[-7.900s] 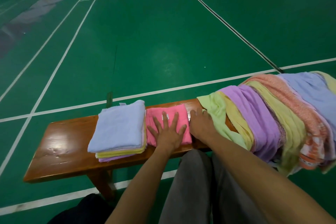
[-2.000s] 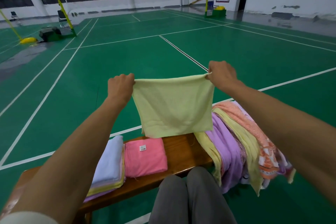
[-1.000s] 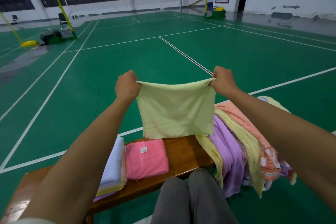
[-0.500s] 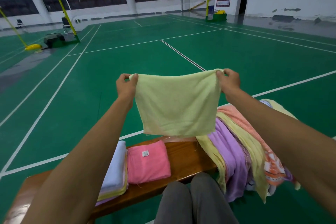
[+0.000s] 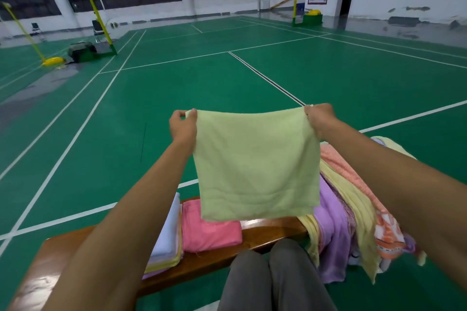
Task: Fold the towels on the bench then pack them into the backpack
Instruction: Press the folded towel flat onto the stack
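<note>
Two hands are holding a pale green towel [image 5: 255, 166] up in the air above the desk [image 5: 267, 231]: the left hand [image 5: 182, 126] is pinching its top left corner, the right hand [image 5: 319, 118] its top right corner, each grip closed on cloth. Below, a folded pink towel [image 5: 209, 230] is lying beside a folded stack [image 5: 168, 237], and unfolded towels [image 5: 348, 209] are draping over the desk's right end.

Even, soft indoor light; glare on bench [image 5: 262, 225] varnish; wide-angle bowing at edges; slight softness throughout.
</note>
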